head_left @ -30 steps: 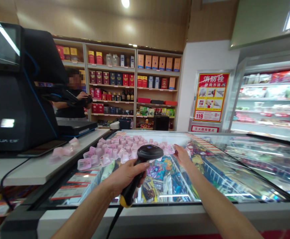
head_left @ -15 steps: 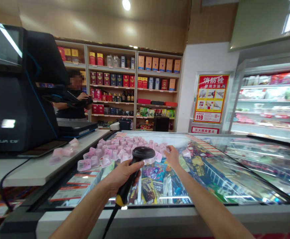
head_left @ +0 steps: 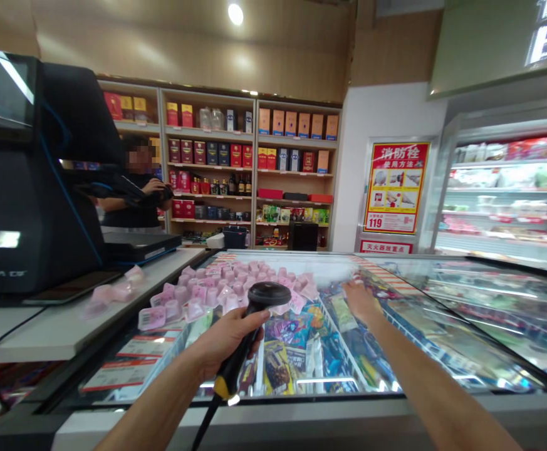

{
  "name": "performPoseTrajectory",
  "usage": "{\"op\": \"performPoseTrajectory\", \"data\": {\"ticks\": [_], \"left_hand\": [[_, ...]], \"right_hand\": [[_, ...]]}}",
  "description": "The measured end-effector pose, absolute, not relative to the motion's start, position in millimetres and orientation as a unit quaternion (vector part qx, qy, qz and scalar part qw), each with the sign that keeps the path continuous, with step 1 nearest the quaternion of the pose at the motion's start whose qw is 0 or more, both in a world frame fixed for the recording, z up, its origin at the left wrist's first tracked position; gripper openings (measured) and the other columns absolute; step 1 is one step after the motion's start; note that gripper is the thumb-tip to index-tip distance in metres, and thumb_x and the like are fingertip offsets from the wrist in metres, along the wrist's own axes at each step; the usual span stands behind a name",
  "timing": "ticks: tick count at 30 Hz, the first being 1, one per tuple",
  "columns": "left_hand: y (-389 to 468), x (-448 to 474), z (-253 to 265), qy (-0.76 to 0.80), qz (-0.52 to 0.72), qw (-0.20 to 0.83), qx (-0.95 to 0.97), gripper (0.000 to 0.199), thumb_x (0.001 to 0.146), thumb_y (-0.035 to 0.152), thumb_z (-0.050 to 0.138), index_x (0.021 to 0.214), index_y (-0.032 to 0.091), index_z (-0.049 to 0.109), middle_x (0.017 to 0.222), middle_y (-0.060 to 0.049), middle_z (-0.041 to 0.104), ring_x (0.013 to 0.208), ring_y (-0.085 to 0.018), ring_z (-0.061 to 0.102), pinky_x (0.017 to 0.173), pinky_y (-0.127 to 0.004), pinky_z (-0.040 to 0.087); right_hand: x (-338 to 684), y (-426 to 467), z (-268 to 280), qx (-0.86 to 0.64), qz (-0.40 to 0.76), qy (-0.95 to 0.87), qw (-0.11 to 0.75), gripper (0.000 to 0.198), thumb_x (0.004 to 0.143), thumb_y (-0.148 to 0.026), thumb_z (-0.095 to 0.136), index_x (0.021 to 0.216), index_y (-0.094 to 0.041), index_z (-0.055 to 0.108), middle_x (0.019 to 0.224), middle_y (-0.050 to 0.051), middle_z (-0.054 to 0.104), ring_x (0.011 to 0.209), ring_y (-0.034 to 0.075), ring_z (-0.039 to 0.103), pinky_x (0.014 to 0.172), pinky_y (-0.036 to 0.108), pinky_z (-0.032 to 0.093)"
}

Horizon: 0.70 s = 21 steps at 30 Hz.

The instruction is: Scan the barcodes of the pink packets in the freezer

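Note:
My left hand (head_left: 233, 335) is wrapped around the handle of a black and yellow barcode scanner (head_left: 235, 363). The scanner's round head points up and away, and its cord hangs down toward me. Further right, my right hand (head_left: 363, 302) is low over the freezer's glass top (head_left: 332, 266), its fingers curled. Whatever those fingers hold is hidden. Left of this hand, a spread of small pink cups (head_left: 217, 291), some with barcode labels, lies on the glass. The scanner head overlaps part of the spread in view.
At left, a black checkout terminal (head_left: 24, 188) stands on a white counter (head_left: 42, 326) beside a few more pink cups (head_left: 113, 291). Wrapped frozen goods (head_left: 285, 351) show beneath the glass. Behind, a person (head_left: 135, 194) holds a dark object near stocked shelves (head_left: 210, 169).
My right hand has moved right, from the edge of the pink cups to where a lone cup lay; that cup no longer shows. My left hand keeps the scanner nearly in place.

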<state>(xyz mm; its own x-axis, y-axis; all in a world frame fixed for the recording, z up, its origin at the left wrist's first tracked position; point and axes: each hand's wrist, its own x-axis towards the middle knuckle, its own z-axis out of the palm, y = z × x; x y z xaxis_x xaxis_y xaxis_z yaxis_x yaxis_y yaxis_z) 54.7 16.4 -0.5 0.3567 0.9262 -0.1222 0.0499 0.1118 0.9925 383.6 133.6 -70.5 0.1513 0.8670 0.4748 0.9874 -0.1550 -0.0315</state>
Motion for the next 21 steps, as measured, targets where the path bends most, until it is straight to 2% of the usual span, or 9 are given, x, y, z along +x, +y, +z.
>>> {"op": "performPoseTrajectory", "data": {"ticks": [2, 4, 7, 9, 11, 13, 21], "left_hand": [[16.9, 54.3, -1.6, 0.432, 0.358, 0.608, 0.561, 0.032, 0.062, 0.043, 0.057, 0.071, 0.015, 0.046, 0.055, 0.004, 0.051, 0.044, -0.006, 0.044, 0.044, -0.019, 0.035], [17.9, 54.5, -3.4, 0.428, 0.355, 0.61, 0.565, 0.031, 0.063, 0.043, 0.057, 0.071, 0.015, 0.047, 0.055, 0.004, 0.051, 0.045, -0.006, 0.044, 0.044, -0.019, 0.035], [18.2, 57.4, -4.8, 0.424, 0.351, 0.606, 0.574, 0.03, 0.064, 0.043, 0.056, 0.07, 0.015, 0.046, 0.054, 0.004, 0.051, 0.044, -0.006, 0.044, 0.043, -0.019, 0.034], [16.8, 60.0, -4.1, 0.42, 0.343, 0.602, 0.586, 0.029, 0.066, 0.043, 0.055, 0.069, 0.015, 0.046, 0.053, 0.004, 0.05, 0.043, -0.006, 0.044, 0.043, -0.019, 0.034], [14.5, 61.5, -2.4, 0.418, 0.333, 0.6, 0.596, 0.029, 0.066, 0.043, 0.054, 0.068, 0.015, 0.047, 0.051, 0.004, 0.049, 0.042, -0.006, 0.043, 0.043, -0.019, 0.033], [12.2, 61.2, -0.9, 0.415, 0.33, 0.599, 0.6, 0.03, 0.066, 0.043, 0.054, 0.068, 0.014, 0.047, 0.05, 0.004, 0.049, 0.042, -0.006, 0.043, 0.042, -0.019, 0.033], [5.3, 55.5, -1.2, 0.387, 0.327, 0.605, 0.614, 0.031, 0.066, 0.045, 0.054, 0.07, 0.015, 0.049, 0.053, 0.004, 0.05, 0.044, -0.006, 0.044, 0.044, -0.018, 0.034]], "right_hand": [[386.8, 132.9, -69.3, -0.757, -0.156, -0.595, 0.222, 0.025, 0.072, -0.011, 0.041, 0.088, -0.014, 0.06, 0.101, 0.015, 0.055, 0.101, 0.029, 0.045, 0.082, 0.043, 0.033], [381.9, 133.3, -65.2, -0.77, -0.088, -0.528, 0.347, 0.022, 0.07, -0.021, 0.047, 0.087, -0.011, 0.058, 0.097, 0.017, 0.056, 0.098, 0.03, 0.048, 0.08, 0.042, 0.035], [361.2, 135.1, -57.9, -0.685, 0.157, -0.422, 0.573, 0.027, 0.073, -0.034, 0.043, 0.088, -0.015, 0.054, 0.086, 0.011, 0.061, 0.084, 0.024, 0.057, 0.071, 0.035, 0.043], [342.9, 135.9, -55.0, -0.566, 0.344, -0.356, 0.66, 0.024, 0.076, -0.035, 0.036, 0.083, -0.018, 0.052, 0.078, 0.006, 0.063, 0.074, 0.019, 0.061, 0.065, 0.032, 0.045], [325.9, 136.0, -54.4, -0.464, 0.469, -0.301, 0.688, 0.022, 0.078, -0.034, 0.034, 0.079, -0.019, 0.051, 0.071, 0.003, 0.062, 0.066, 0.017, 0.062, 0.064, 0.032, 0.046], [313.5, 135.7, -55.8, -0.407, 0.524, -0.27, 0.698, 0.019, 0.078, -0.03, 0.036, 0.075, -0.019, 0.051, 0.065, 0.001, 0.062, 0.063, 0.015, 0.061, 0.065, 0.031, 0.046], [303.3, 136.6, -63.0, -0.361, 0.544, -0.264, 0.71, 0.015, 0.078, -0.027, 0.04, 0.072, -0.019, 0.052, 0.062, 0.001, 0.064, 0.064, 0.015, 0.062, 0.067, 0.031, 0.046]]}}
